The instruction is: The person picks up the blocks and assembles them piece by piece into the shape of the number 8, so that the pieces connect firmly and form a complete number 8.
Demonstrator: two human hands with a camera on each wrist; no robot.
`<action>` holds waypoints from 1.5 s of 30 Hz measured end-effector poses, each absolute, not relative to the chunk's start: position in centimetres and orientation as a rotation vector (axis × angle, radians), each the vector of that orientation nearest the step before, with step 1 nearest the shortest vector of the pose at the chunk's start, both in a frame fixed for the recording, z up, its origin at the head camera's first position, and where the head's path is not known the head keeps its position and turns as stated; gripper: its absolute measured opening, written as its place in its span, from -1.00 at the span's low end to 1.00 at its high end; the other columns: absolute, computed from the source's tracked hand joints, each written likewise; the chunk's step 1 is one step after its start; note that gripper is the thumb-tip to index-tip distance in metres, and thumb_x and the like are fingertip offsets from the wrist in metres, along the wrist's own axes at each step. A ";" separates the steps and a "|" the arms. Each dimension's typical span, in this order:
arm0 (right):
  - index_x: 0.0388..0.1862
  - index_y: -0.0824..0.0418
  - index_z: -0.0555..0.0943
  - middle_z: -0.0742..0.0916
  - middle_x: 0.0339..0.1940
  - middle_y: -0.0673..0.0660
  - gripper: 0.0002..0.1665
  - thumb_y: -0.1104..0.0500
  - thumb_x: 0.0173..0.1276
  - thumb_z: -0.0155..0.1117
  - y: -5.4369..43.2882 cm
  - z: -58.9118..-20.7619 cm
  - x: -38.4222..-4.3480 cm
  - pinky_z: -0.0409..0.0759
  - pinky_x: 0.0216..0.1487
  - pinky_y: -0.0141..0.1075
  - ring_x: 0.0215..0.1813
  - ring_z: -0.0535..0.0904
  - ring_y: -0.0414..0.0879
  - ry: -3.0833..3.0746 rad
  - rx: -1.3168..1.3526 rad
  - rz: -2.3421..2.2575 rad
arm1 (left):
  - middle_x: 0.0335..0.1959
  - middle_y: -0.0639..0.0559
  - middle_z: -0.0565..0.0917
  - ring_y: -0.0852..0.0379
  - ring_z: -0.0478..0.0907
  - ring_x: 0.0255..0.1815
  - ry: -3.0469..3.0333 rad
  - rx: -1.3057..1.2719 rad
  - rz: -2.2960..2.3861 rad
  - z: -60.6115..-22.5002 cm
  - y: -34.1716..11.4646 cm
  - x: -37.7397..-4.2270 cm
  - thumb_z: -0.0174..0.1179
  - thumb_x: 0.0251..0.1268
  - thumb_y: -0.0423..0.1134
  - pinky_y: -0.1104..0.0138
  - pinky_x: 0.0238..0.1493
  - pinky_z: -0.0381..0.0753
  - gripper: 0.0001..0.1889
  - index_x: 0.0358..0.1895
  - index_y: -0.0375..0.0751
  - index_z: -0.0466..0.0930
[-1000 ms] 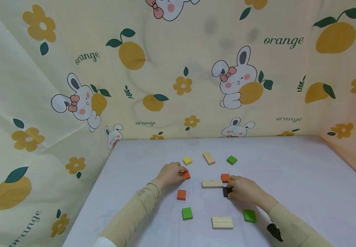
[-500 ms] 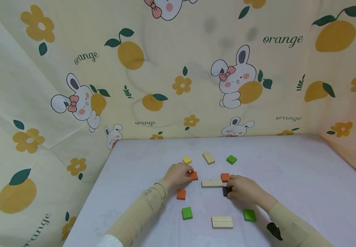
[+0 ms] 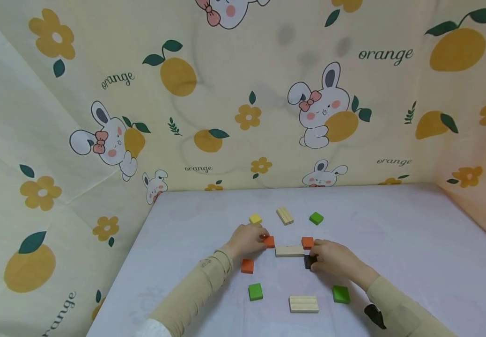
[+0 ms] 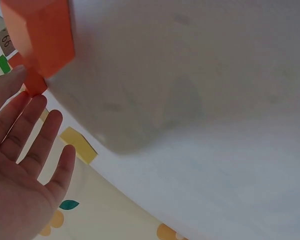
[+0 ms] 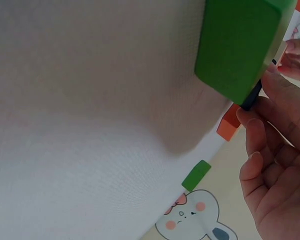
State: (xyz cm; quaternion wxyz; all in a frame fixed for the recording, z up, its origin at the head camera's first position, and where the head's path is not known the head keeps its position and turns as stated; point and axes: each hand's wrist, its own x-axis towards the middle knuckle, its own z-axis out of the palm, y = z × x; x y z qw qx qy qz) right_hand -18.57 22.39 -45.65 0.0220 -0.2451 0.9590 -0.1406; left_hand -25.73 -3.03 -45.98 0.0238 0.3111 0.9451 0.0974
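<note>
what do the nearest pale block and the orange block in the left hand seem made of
Pale block: probably bare matt wood, beige with lines along its length. Orange block in the left hand: painted wood or plastic, smooth, evenly coloured; can't tell which.

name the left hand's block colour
The block in the left hand is orange, clearest in the head view.

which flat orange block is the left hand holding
The flat orange block just left of the central pale wooden block; the left hand pinches it. The leftmost orange block and rightmost orange block lie unheld.
</note>
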 end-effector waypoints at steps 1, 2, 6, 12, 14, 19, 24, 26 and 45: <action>-0.35 0.15 0.68 0.58 -0.42 -0.10 -0.77 0.13 -0.01 0.47 22.4 -45.7 -18.5 0.49 -0.35 -0.40 -0.40 0.41 -0.28 2.971 -0.761 -0.437 | -0.17 0.17 0.71 0.26 0.60 -0.20 2.922 0.968 0.298 -46.0 -3.0 -25.7 0.26 0.13 -0.12 0.34 -0.21 0.51 -0.73 -0.08 -0.02 0.67; -0.35 0.16 0.68 0.58 -0.42 -0.10 -0.77 0.13 -0.01 0.47 22.4 -45.6 -18.5 0.49 -0.35 -0.40 -0.39 0.41 -0.28 2.971 -0.757 -0.438 | -0.15 0.17 0.71 0.26 0.60 -0.17 2.919 0.971 0.294 -46.0 -3.0 -25.6 0.25 0.14 -0.12 0.34 -0.20 0.52 -0.73 -0.07 -0.02 0.67; -0.35 0.16 0.68 0.59 -0.41 -0.10 -0.77 0.13 -0.01 0.47 22.3 -45.5 -18.4 0.50 -0.33 -0.39 -0.38 0.43 -0.28 2.980 -0.754 -0.438 | -0.11 0.16 0.70 0.24 0.60 -0.10 2.908 0.957 0.295 -45.9 -2.8 -25.6 0.23 0.17 -0.14 0.32 -0.15 0.53 -0.73 -0.05 -0.03 0.66; -0.35 0.16 0.68 0.59 -0.41 -0.10 -0.77 0.13 -0.01 0.47 22.3 -45.5 -18.4 0.50 -0.32 -0.40 -0.39 0.43 -0.29 2.982 -0.742 -0.424 | -0.14 0.18 0.70 0.26 0.59 -0.13 2.905 0.960 0.286 -45.9 -2.6 -25.6 0.24 0.16 -0.12 0.34 -0.17 0.51 -0.73 -0.06 -0.02 0.66; -0.35 0.15 0.68 0.59 -0.41 -0.10 -0.77 0.12 -0.01 0.47 22.3 -45.5 -18.4 0.50 -0.33 -0.40 -0.39 0.42 -0.29 2.979 -0.738 -0.421 | -0.13 0.18 0.70 0.26 0.59 -0.13 2.907 0.959 0.279 -45.9 -2.6 -25.6 0.23 0.16 -0.12 0.33 -0.17 0.51 -0.73 -0.05 -0.01 0.66; -0.35 0.16 0.68 0.59 -0.41 -0.09 -0.77 0.12 -0.01 0.47 22.4 -45.4 -18.4 0.50 -0.34 -0.40 -0.39 0.42 -0.29 2.973 -0.741 -0.424 | -0.14 0.18 0.70 0.27 0.59 -0.16 2.911 0.966 0.284 -45.9 -2.7 -25.6 0.23 0.15 -0.13 0.33 -0.18 0.50 -0.73 -0.06 -0.01 0.66; -0.35 0.16 0.68 0.59 -0.41 -0.10 -0.77 0.12 0.00 0.46 22.4 -45.4 -18.4 0.50 -0.32 -0.39 -0.39 0.41 -0.30 2.970 -0.743 -0.427 | -0.22 0.20 0.70 0.30 0.56 -0.26 2.924 0.991 0.271 -46.0 -2.8 -25.7 0.24 0.14 -0.12 0.35 -0.25 0.47 -0.74 -0.08 0.01 0.67; -0.34 0.16 0.68 0.59 -0.40 -0.10 -0.77 0.12 0.01 0.46 22.4 -45.4 -18.4 0.50 -0.32 -0.39 -0.38 0.41 -0.31 2.970 -0.748 -0.424 | -0.23 0.20 0.70 0.31 0.55 -0.28 2.930 0.996 0.264 -46.0 -2.8 -25.7 0.24 0.14 -0.12 0.36 -0.26 0.45 -0.74 -0.08 0.01 0.67; -0.35 0.14 0.68 0.60 -0.39 -0.10 -0.78 0.12 0.00 0.47 22.3 -45.7 -18.5 0.51 -0.32 -0.37 -0.39 0.40 -0.32 2.979 -0.731 -0.397 | -0.22 0.13 0.66 0.24 0.56 -0.23 2.894 0.984 0.292 -45.3 -5.1 -24.3 0.22 0.18 -0.02 0.36 -0.18 0.51 -0.73 -0.13 -0.05 0.65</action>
